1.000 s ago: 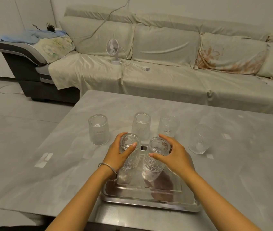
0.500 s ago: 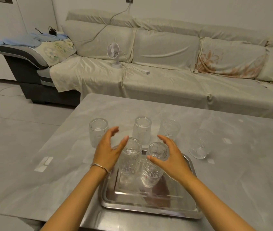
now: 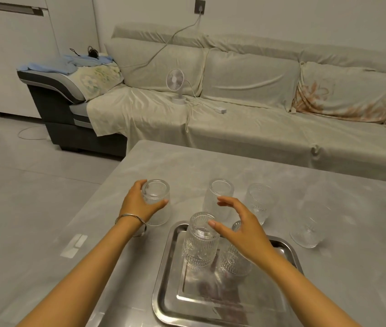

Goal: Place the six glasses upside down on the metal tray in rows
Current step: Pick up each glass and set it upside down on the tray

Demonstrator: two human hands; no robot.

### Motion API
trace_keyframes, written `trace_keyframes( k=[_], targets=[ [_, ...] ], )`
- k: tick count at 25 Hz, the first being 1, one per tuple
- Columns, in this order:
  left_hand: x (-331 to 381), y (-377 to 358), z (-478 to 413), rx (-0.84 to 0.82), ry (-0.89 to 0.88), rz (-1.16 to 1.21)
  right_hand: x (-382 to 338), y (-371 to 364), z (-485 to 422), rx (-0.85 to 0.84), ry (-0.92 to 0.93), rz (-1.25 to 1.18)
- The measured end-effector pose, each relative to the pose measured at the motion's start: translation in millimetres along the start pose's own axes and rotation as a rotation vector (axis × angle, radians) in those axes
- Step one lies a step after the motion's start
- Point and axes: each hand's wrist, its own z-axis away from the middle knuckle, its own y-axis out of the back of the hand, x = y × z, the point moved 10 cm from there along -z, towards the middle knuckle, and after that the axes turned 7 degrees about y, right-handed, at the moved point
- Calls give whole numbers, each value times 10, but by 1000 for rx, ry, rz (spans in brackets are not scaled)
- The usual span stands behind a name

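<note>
On the metal tray [image 3: 286, 250], near its far edge, two glasses stand side by side, the first row begun. Beyond it on the table [image 3: 328, 267] wait four more. The left hand [image 3: 140, 205] is wrapped around the leftmost glass [image 3: 156, 201] (apparently not yet lifted), while the right hand [image 3: 241, 225] hovers spread and empty, reaching toward the middle glass [image 3: 219, 199]. Next, probably: lift, invert, set down behind the pair.
</note>
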Motion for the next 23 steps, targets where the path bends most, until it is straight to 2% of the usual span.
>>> trace_keyframes(
  k=[4,8,10,14,18,23],
  targets=[
    [-4,35,12,32,-6,131,-2,1,11,-4,2,-4],
    [420,331,227,133,-98,352,-103,76,20,15,24,-48],
    [843,394,386,52,-184,417,-245,151,13,41,58,-79],
    [1577,123,861,-195,-315,378,-568,430,35,103,131,-180],
    [1856,-321,1242,-340,-344,378,-633,760,210,141,150,-267],
    [1957,-853,1512,-466,-371,356,-387,994,481,115,85,-268]
  ],
)
